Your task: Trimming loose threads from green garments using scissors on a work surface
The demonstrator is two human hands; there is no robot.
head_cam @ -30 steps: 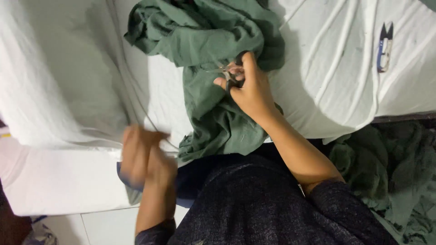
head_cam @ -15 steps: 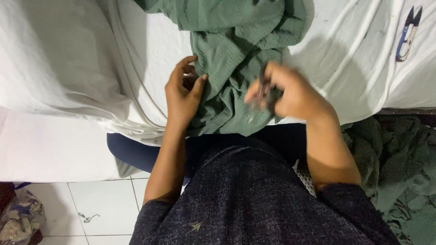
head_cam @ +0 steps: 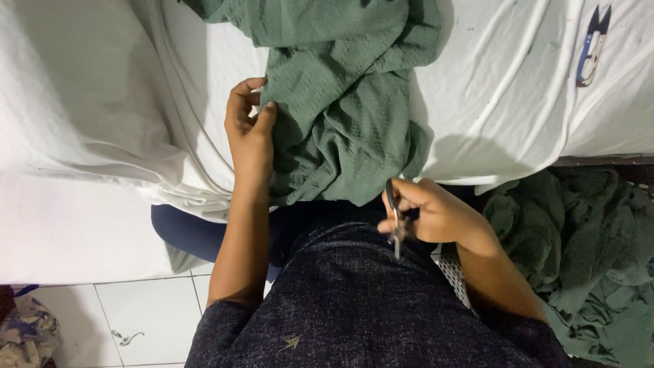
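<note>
Right hand [head_cam: 436, 215] is clamped round small scissors [head_cam: 395, 221], fingers hiding most of the handles; the blurry blades point straight down over the lap. Left hand [head_cam: 250, 133] rests half-curled, fingers apart, against the edge of a green textured cloth [head_cam: 340, 102] that hangs off the white-covered table [head_cam: 504, 102], top cut off. Thread snips [head_cam: 591, 46] lie far right, tips up. More green cloth [head_cam: 579, 252] is heaped lower right.

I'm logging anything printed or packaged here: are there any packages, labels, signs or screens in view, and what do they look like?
Thread snips: top right on the white sheet, blue and white handle bearing a small printed marking, dark blades.
Crumpled wrapper-like litter: bottom left on the tiled floor, pale with blue; kind unclear.
No signs or screens.
</note>
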